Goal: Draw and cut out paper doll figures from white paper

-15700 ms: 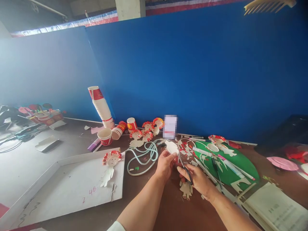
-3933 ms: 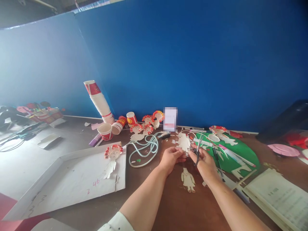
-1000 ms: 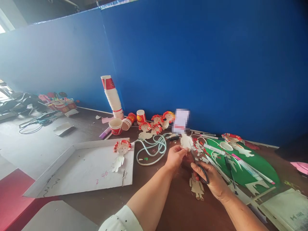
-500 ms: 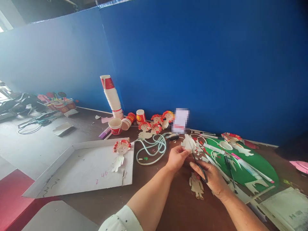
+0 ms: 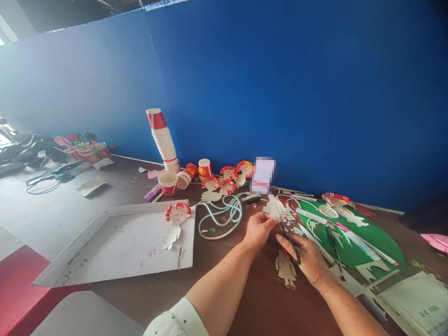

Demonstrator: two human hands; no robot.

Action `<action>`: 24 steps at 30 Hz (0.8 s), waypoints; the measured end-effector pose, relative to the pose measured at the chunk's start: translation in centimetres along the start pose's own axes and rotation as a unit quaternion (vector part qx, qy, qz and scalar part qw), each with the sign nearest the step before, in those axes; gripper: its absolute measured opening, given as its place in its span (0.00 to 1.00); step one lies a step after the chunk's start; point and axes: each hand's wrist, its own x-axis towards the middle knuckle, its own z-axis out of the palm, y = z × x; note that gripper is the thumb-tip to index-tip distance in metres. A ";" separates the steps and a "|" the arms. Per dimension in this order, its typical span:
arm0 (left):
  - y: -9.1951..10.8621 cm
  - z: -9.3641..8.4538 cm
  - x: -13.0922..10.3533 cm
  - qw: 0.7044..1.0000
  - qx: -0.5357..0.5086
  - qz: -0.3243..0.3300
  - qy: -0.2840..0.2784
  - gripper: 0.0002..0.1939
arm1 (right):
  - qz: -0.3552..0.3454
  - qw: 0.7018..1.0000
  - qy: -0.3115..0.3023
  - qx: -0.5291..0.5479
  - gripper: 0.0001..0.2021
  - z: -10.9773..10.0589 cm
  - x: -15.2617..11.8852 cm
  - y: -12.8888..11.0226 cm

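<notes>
My left hand point(image 5: 259, 229) pinches a white paper cutout point(image 5: 274, 207) between thumb and fingers. In my right hand point(image 5: 305, 255) is a pair of black-handled scissors point(image 5: 295, 252), its blades pointing up at the cutout's lower edge. Just below my hands, a doll-shaped paper figure point(image 5: 286, 270) lies on the brown table. A finished-looking paper doll point(image 5: 176, 223) with a red fringed head rests on the right edge of a white cardboard tray point(image 5: 122, 252). Several similar paper dolls point(image 5: 228, 174) are grouped by the blue partition. White paper scraps point(image 5: 290, 215) lie behind the cutout.
A tall stack of paper cups point(image 5: 164, 144) leans near the blue partition point(image 5: 280, 84), with loose cups point(image 5: 168, 183) beside it. A coiled pale cable point(image 5: 235, 215) lies left of my hands. Markers point(image 5: 357, 240) and scraps cover a green mat point(image 5: 388, 238) to the right.
Both hands stay nearly in place. The scissors shift very slightly against the cutout; nothing else visibly moves.
</notes>
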 end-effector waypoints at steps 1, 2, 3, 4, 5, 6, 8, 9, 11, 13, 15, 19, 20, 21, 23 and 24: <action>0.0 0.0 0.0 1.000 0.000 -0.001 -0.002 0.20 | 0.000 1.000 -0.001 -0.001 0.15 0.0 0.0 0.1; 0.0 0.0 0.0 1.000 0.000 -0.002 -0.003 0.20 | -0.001 1.000 -0.002 -0.002 0.14 0.0 0.0 0.2; 0.0 0.0 0.0 1.000 0.000 -0.004 -0.004 0.20 | -0.002 1.000 -0.002 -0.001 0.14 0.1 0.1 0.3; -0.1 0.0 -0.1 1.000 -0.001 -0.006 -0.004 0.20 | -0.002 1.000 -0.002 0.000 0.13 0.1 0.1 0.4; -0.1 0.0 -0.1 1.000 -0.003 -0.006 -0.004 0.20 | -0.001 1.000 -0.001 0.001 0.13 0.1 0.1 0.5; -0.1 0.0 -0.1 1.000 -0.005 -0.007 -0.003 0.20 | 0.001 1.000 0.001 0.001 0.12 0.1 0.1 0.5; -0.1 0.0 -0.1 1.000 -0.008 -0.009 -0.004 0.20 | 0.005 1.000 0.004 0.001 0.13 0.1 0.1 0.4; 0.0 0.0 -0.2 1.000 -0.008 -0.011 -0.006 0.20 | 0.005 1.000 0.006 0.000 0.13 0.1 0.1 0.4; 0.0 0.0 -0.2 1.000 -0.004 -0.010 -0.007 0.20 | 0.000 1.000 0.010 -0.003 0.13 0.1 0.2 0.5; 0.0 0.0 -0.2 1.000 0.000 -0.006 -0.006 0.20 | -0.011 1.000 0.013 -0.003 0.14 0.1 0.2 0.6; 0.0 0.0 -0.1 1.000 0.002 -0.006 -0.005 0.20 | -0.020 1.000 0.018 -0.001 0.15 0.2 0.2 0.7; 0.0 0.0 -0.1 1.000 -0.003 -0.006 -0.007 0.20 | -0.024 0.999 0.023 0.004 0.17 0.2 0.2 0.7; 0.0 0.0 -0.1 1.000 -0.004 -0.005 -0.006 0.19 | -0.022 1.000 0.021 0.005 0.17 0.2 0.3 0.7; 0.0 0.0 -0.1 1.000 -0.004 -0.002 -0.005 0.19 | -0.018 1.000 0.018 0.005 0.17 0.2 0.3 0.6; -0.1 0.0 0.0 1.000 0.002 0.004 -0.004 0.19 | -0.011 1.000 0.014 0.007 0.16 0.2 0.3 0.6; -0.1 0.0 0.0 1.000 0.006 0.007 -0.002 0.18 | -0.008 1.000 0.014 0.009 0.15 0.2 0.3 0.5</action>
